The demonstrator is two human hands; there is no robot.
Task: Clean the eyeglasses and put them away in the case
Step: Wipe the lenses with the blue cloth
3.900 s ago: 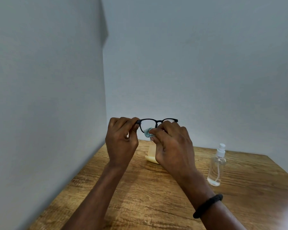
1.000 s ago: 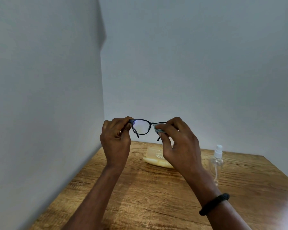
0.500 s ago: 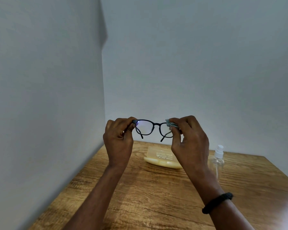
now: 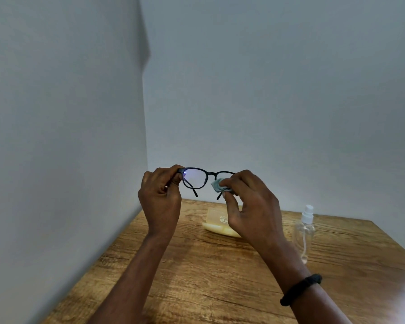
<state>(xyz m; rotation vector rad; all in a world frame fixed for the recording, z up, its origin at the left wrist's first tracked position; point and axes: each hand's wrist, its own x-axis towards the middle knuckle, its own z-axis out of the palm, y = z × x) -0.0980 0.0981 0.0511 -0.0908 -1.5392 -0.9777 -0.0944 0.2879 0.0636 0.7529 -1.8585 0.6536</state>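
Note:
Black-framed eyeglasses (image 4: 205,175) are held up in the air over the far part of the table, lenses facing away, temples folded down. My left hand (image 4: 160,199) pinches the frame's left corner. My right hand (image 4: 250,206) presses a small pale blue cloth (image 4: 218,184) against the right lens, which it mostly hides. Below the hands, a pale yellow eyeglass case (image 4: 216,224) lies open on the wood, partly covered by my right hand.
A clear spray bottle (image 4: 305,230) with a white nozzle stands on the wooden table (image 4: 220,288) to the right of the case. Grey walls close in on the left and behind. A black band circles my right wrist.
My right hand with the cloth has shifted from the left lens across to the right lens. In the last half second it slid from the frame's outer corner down onto the lens.

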